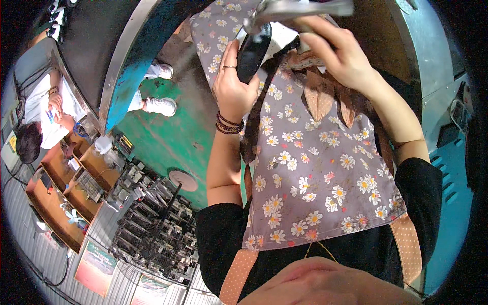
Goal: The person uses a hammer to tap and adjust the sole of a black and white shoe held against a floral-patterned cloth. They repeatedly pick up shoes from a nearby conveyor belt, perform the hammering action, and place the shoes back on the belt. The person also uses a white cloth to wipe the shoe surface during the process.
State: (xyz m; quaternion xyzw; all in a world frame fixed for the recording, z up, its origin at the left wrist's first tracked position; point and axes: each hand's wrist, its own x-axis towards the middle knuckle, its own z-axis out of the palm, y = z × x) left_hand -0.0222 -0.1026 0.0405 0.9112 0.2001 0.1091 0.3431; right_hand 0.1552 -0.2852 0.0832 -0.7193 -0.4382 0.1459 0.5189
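My left hand [235,84] wraps around a glossy black shoe [254,53], fingers along its left side and thumb below. A white piece [282,38] shows beside the shoe, partly covered. Just right of it, my right hand [340,51] is bent, with its fingers closed around a silver metal hand tool [315,9]. Motion blurs this tool, and its exact kind cannot be made out. Its left end reaches over the shoe's upper end; whether they touch cannot be told. Beneath both hands lies my grey daisy-patterned apron [305,152], with a peach bow [320,94] at the waist.
A curved metal-edged bench [124,38] stands at the left, and a metal edge [406,46] at the right. Beyond, another person [56,112] sits by wooden compartments [56,170]. Dark metal racks [152,213] and a round-based stand [183,179] are at lower left.
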